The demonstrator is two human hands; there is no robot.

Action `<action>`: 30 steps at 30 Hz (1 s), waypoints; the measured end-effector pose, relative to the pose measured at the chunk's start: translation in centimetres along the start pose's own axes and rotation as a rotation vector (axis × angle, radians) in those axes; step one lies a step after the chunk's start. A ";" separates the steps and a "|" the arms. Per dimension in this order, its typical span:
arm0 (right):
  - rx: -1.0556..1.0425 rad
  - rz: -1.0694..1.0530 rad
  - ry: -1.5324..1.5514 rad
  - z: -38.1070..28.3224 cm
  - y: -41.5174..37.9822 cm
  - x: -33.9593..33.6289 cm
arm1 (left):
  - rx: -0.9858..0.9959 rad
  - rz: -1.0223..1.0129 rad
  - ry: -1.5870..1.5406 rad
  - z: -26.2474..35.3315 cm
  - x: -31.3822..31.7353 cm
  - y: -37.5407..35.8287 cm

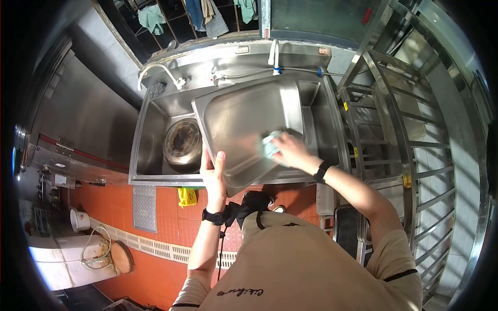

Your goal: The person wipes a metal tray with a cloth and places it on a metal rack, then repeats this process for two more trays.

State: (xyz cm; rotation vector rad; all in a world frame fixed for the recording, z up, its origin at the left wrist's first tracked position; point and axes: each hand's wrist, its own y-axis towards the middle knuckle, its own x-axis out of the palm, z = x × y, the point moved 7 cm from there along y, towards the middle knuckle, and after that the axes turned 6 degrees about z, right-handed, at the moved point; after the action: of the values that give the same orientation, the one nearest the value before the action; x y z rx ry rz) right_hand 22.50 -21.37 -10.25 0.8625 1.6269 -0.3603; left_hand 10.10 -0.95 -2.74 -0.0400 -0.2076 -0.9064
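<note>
A large rectangular metal tray (pixel 238 119) lies tilted across the steel double sink, its inside facing me. My left hand (pixel 213 173) grips the tray's near left edge, thumb on the inner side and fingers behind the rim. In my right hand (pixel 288 150) is a pale green cloth (pixel 270 144), pressed against the tray's inner surface toward the right. That hand is slightly blurred. A round metal pot (pixel 183 145) with a dark, stained bottom rests in the left basin, partly beside the tray. The tray hides much of the right basin.
Two faucets, a left one (pixel 155 70) and a middle one (pixel 275 54), stand behind the sink (pixel 166 180). A metal rack (pixel 404 135) rises close on the right. A yellow container (pixel 187 197) sits on the red floor below. Cloths (pixel 152 19) hang at the window.
</note>
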 end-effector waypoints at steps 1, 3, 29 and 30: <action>0.099 0.032 0.066 1.7 0.1 -0.7 | -0.007 0.009 0.007 0.0 -0.3 -0.1; 0.237 0.132 0.233 2.8 0.3 -0.8 | -0.020 0.017 -0.020 -0.4 -0.3 -0.2; 0.152 0.004 0.016 -0.3 1.2 0.7 | -0.125 0.054 -0.089 -4.7 -0.8 -0.3; 0.333 0.031 -0.003 2.4 1.6 0.2 | -0.122 0.042 -0.071 -4.0 -0.3 -0.5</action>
State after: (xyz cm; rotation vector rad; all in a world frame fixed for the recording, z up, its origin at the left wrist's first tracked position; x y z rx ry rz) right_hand 25.30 -21.78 -10.68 1.1341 1.5725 -0.6224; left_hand 10.11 -1.51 -6.74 -0.1893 -0.2160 -0.8752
